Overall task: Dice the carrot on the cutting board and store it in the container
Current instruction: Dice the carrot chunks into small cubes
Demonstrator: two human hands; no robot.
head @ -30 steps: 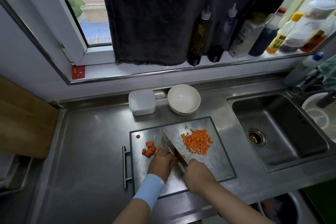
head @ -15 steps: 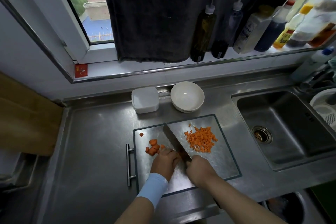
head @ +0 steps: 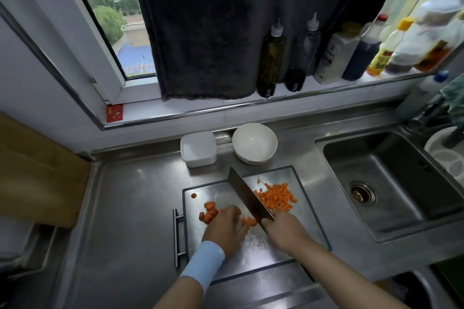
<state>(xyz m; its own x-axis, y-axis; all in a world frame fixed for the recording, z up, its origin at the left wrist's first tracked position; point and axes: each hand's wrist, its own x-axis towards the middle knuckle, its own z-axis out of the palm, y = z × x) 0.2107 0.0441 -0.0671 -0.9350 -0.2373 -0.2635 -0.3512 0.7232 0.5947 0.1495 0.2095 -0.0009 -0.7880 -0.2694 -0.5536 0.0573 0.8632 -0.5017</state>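
A steel cutting board (head: 302, 223) lies on the counter in front of me. Diced carrot (head: 277, 198) is heaped on its right half, and thicker carrot chunks (head: 208, 212) lie at its left. My left hand (head: 226, 227) curls over a few carrot pieces (head: 248, 221) beside the blade. My right hand (head: 285, 232) grips the handle of a cleaver (head: 247, 194), whose blade stands edge-down between the two piles. A white lidded container (head: 198, 149) sits behind the board.
A white bowl (head: 254, 143) stands next to the container. The sink (head: 391, 183) lies to the right. Several bottles (head: 272, 57) line the window sill under a dark towel (head: 213, 32). A wooden board (head: 37, 175) leans at the left.
The cleaver has shifted slightly right and more carrot pieces show beside my left fingers. The camera has tilted, so the scene sits lower in view.
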